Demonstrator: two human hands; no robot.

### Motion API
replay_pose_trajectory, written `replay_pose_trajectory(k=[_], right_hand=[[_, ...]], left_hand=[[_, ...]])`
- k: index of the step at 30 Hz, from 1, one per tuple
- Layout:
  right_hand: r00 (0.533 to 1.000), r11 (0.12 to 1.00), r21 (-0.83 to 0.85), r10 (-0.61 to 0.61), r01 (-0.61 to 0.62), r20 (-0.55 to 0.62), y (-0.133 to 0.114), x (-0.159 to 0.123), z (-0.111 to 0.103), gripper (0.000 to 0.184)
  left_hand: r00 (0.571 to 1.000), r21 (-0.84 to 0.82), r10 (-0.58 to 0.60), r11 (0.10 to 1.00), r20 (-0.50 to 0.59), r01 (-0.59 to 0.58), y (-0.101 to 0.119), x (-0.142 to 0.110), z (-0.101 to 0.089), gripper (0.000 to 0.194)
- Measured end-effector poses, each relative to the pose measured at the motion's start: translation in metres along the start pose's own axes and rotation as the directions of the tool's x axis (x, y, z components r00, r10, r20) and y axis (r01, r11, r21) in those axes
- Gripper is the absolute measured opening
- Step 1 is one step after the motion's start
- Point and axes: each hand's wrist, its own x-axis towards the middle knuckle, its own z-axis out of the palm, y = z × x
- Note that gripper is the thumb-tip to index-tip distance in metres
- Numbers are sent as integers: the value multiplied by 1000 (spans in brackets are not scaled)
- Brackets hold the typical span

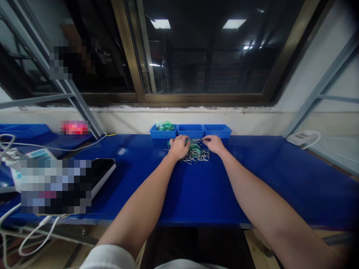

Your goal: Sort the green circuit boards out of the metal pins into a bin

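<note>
Though crumpled, green plastic (165,126) in bin (163,133)

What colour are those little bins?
The three bins are blue, shown best in the head view.

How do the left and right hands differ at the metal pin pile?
The left hand lies over the left end of the pin pile, while the right hand sits at its right end. The left hand touches green plastic; the right hand's fingertips touch a thin pin. Both are bare and palm-down.
</note>
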Motion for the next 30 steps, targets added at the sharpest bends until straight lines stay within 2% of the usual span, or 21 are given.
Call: replay_pose_trajectory(k=[2, 4, 9, 18, 23, 28, 30], right_hand=[[995, 995, -92, -34, 43, 98, -2, -1, 3, 23], [988, 985, -157, -46, 70, 149, -3, 0, 4, 25], [984, 972, -223, -32, 71, 178, -3, 2, 5, 20], [974, 971, -227, -28, 81, 226, -5, 2, 5, 13], [988, 966, -254, -2, 41, 153, -5, 1, 6, 23], [996, 960, -274, 29, -50, -79, -12, 0, 1, 38], [993, 976, -217, -16, -10, -118, -18, -2, 0, 41]], left_hand=[[1000, 9, 2, 1000, 9, -2, 0, 0, 0, 26], [1000, 13, 7, 1000, 13, -7, -1, 1, 1, 25], [1000, 8, 31, 999, 5, -31, -3, 1, 3, 25], [999, 4, 35, 999, 15, -35, -5, 1, 4, 27], [999, -1, 39, 999, 6, -39, -5, 1, 4, 25], [999, -9, 44, 999, -3, -44, -2, 1, 3, 24], [999, -18, 44, 999, -12, -44, -1, 1, 2, 24]])
